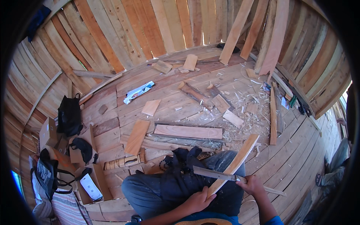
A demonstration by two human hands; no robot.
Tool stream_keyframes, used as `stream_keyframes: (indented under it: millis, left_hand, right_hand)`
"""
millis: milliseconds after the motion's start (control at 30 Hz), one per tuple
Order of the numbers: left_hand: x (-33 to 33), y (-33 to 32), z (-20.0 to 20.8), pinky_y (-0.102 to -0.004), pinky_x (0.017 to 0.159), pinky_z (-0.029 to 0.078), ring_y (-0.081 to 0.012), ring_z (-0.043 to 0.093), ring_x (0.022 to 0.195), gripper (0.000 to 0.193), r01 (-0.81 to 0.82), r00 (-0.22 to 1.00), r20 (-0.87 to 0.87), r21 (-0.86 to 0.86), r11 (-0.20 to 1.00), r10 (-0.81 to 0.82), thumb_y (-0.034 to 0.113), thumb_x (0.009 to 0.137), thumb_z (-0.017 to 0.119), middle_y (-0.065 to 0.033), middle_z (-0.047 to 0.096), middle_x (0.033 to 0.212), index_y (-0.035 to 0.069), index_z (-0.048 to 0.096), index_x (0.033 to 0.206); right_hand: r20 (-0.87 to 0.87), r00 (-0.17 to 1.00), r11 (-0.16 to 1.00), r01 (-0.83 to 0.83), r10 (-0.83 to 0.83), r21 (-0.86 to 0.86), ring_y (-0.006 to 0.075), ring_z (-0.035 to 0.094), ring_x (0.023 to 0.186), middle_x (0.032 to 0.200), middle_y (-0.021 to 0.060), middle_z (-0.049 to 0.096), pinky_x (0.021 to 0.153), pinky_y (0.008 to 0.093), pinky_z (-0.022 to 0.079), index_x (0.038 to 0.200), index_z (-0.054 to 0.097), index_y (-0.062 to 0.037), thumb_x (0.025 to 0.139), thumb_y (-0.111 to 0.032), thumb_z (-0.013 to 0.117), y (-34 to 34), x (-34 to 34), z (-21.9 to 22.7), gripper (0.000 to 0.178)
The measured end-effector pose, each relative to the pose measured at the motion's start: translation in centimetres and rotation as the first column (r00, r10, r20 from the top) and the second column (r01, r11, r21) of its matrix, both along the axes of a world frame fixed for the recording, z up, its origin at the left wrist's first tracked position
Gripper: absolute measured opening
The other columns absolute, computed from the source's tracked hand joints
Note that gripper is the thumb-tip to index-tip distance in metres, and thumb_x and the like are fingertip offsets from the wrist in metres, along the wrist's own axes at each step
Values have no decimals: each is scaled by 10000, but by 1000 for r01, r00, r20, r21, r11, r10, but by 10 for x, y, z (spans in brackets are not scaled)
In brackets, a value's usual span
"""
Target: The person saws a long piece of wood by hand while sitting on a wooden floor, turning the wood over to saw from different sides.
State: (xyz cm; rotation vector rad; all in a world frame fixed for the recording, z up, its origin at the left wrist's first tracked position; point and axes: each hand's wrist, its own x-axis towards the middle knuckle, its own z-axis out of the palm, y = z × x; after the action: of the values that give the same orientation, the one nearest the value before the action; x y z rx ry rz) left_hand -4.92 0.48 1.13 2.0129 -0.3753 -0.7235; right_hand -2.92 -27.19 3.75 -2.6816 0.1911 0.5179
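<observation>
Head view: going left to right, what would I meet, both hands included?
Upright black bag, white-and-blue package, left hand gripping the wood strip, right hand gripping the saw, narrow board on the floor, another person's leg near the right edge.

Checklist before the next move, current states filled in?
1. Left hand gripping the long, pale wooden strip: ok.
2. Right hand gripping the grey, toothed metal handsaw: ok.
3. Left hand apart from the saw: ok.
4. Saw in contact with the strip: cannot tell, they overlap in this view.
5. Dark-trousered legs out from under the saw: not ok.
6. Floor free of thin, curled wood shavings: not ok.
</observation>
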Motion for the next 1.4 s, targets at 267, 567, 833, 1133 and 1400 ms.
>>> stream_keyframes:
  millis: [267,567,833,1133,1400]
  left_hand:
    - [-1,-1,4,-499,605,493,-483,611,715,462,-6,1000,-28,14,1000,7,400,961,483,-343,588,728,-52,388,976]
    - [-4,3,3,-494,593,504,-471,617,689,450,-24,999,-22,8,1000,24,403,964,467,-337,594,723,-42,405,985]
    - [-6,4,1,-486,582,508,-460,621,666,479,-24,1000,0,-7,1000,24,412,963,467,-325,594,695,-62,410,1006]
    - [1,3,3,-496,614,481,-474,611,719,460,6,996,-92,38,999,-2,412,959,484,-323,590,728,-34,395,1021]
    - [0,5,3,-487,576,492,-459,613,669,491,-11,998,-58,-23,1000,10,427,961,470,-323,588,699,-58,407,999]
  right_hand:
    - [77,997,996,0,7,-92,403,635,676,652,224,616,624,471,505,696,663,6,707,-696,618,-1,4,5,704]
    - [269,875,868,459,-403,-192,432,601,646,653,271,575,597,498,459,672,607,34,837,-562,568,-79,20,3,620]
    - [169,981,992,76,-93,100,420,599,624,624,253,570,561,500,443,648,603,11,811,-587,592,10,-8,-25,619]
    - [216,906,923,383,-365,-48,422,596,628,620,273,557,562,496,433,653,584,58,859,-562,549,-84,45,-13,654]
    - [164,971,981,153,-172,124,441,595,632,628,267,558,561,498,438,655,590,27,823,-517,609,-3,13,-27,569]
